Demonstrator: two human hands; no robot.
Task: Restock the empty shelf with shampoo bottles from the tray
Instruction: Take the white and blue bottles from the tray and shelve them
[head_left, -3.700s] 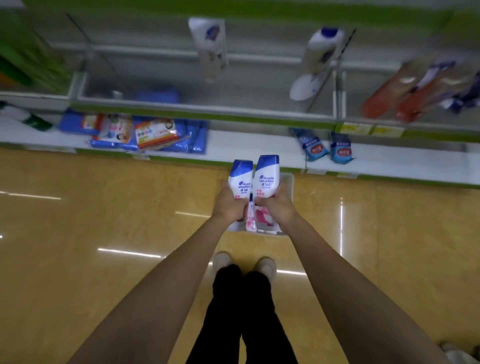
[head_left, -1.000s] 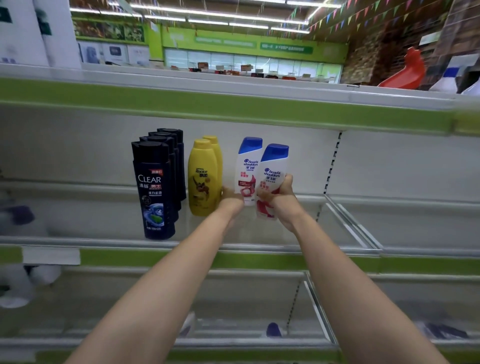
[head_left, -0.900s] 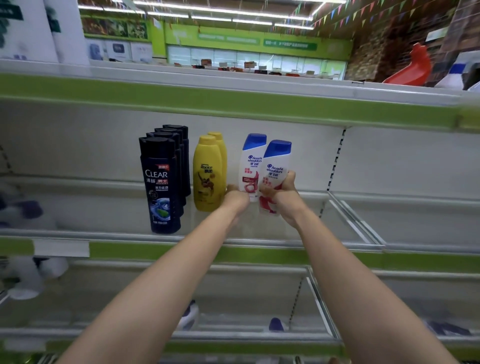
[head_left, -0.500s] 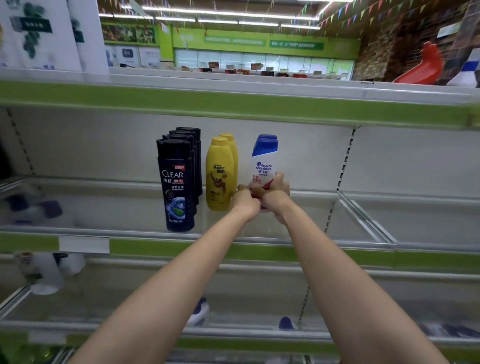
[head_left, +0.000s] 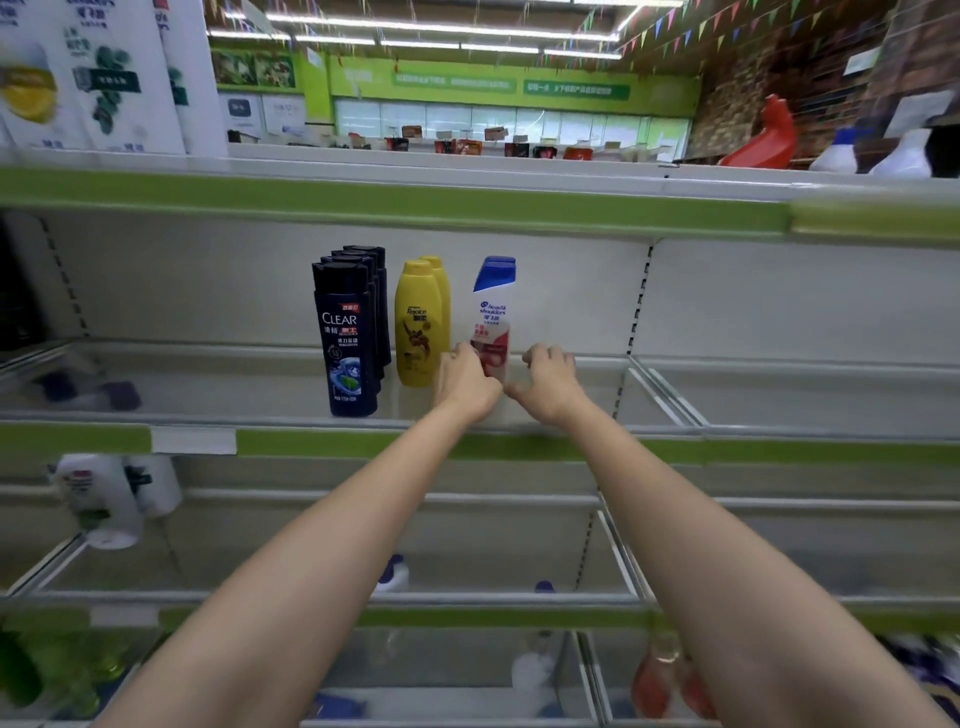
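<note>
Shelf of grey metal with a green front strip (head_left: 519, 447) holds a row of dark blue bottles (head_left: 347, 338), yellow bottles (head_left: 418, 325) and a white shampoo bottle with a blue cap (head_left: 492, 317), upright, which the left hand (head_left: 467, 382) touches low down with bent fingers, while the right hand (head_left: 548, 382) hangs just beside it, loose and holding nothing.

Only one view is given, taken from a camera worn on the head. The shelf (head_left: 467, 431) is faced straight on, at about arm's reach, with both forearms seen from below reaching toward its front edge. Lower shelves are seen at the bottom, the store ceiling at the top.
</note>
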